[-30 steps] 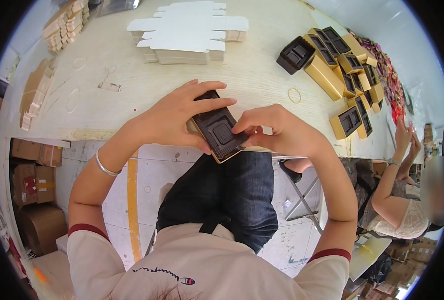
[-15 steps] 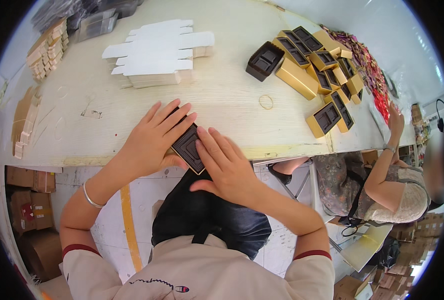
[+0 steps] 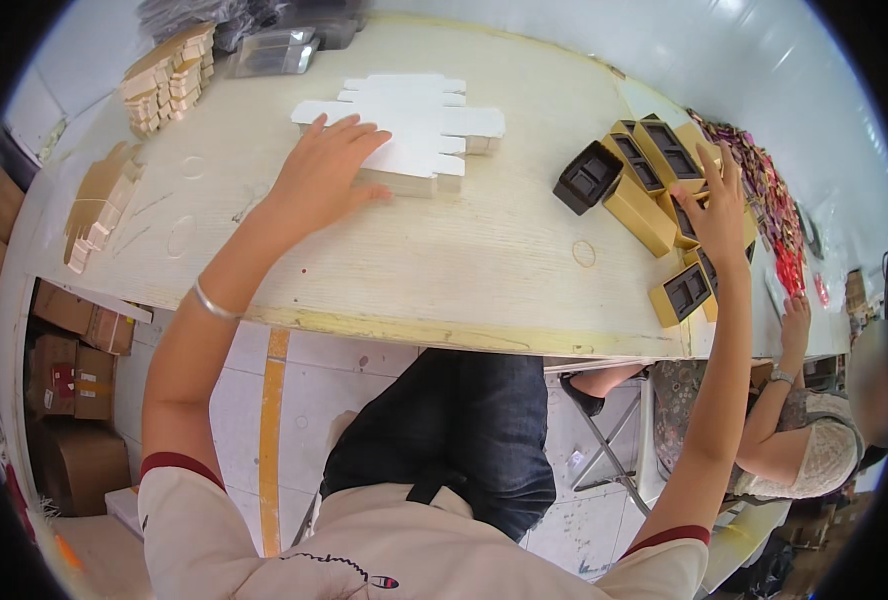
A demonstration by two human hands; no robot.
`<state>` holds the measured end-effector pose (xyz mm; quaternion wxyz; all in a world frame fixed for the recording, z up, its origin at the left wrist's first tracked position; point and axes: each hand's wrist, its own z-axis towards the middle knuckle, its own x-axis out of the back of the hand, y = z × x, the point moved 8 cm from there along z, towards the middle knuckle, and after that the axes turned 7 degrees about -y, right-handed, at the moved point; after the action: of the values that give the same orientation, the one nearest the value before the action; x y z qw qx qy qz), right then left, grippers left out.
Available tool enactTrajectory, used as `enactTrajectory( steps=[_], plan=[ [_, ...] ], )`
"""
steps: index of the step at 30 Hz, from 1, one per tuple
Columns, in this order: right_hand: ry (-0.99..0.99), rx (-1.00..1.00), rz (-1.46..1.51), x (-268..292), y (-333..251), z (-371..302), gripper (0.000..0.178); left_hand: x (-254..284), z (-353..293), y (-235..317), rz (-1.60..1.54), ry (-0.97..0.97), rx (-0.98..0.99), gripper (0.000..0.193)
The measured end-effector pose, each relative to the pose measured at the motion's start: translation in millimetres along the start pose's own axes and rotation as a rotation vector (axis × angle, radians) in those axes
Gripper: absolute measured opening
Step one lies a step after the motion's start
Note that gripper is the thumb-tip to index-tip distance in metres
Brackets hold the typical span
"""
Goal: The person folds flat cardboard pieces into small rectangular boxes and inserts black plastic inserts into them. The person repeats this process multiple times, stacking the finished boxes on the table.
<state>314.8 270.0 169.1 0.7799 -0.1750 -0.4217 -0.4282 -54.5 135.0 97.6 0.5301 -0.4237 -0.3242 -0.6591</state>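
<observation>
My left hand (image 3: 326, 170) lies over the front left of a stack of white flat carton blanks (image 3: 404, 115), fingers spread and holding nothing. My right hand (image 3: 714, 210) is above the pile of gold boxes (image 3: 637, 215) with dark brown inner trays, its fingers apart. Its thumb is near a gold box with a dark tray (image 3: 670, 150); whether they touch I cannot tell. A loose dark tray (image 3: 588, 177) stands at the pile's left. In front of the pile sits another gold box with a tray (image 3: 686, 293).
Folded card pieces (image 3: 169, 80) and more card (image 3: 102, 205) lie on the table's left, with clear plastic trays (image 3: 272, 52) behind. A rubber band (image 3: 584, 253) lies near the gold boxes. At right, a co-worker's hand (image 3: 796, 318) is by a heap of red wrapped pieces (image 3: 786, 240).
My hands have parted and left the tray-filled box they were pressing at the table edge. My left hand went up to the white blanks, the right over to the gold boxes.
</observation>
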Motion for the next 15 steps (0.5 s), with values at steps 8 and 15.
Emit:
enactTrajectory(
  steps=[8,15],
  plan=[
    [-0.016,0.232,0.280,-12,-112,-22,0.049,-4,16,-25,-0.321,-0.136,0.057,0.017],
    [-0.028,0.334,0.476,-15,-169,-32,0.043,-10,16,-10,-0.131,-0.201,0.130,0.010]
  ],
)
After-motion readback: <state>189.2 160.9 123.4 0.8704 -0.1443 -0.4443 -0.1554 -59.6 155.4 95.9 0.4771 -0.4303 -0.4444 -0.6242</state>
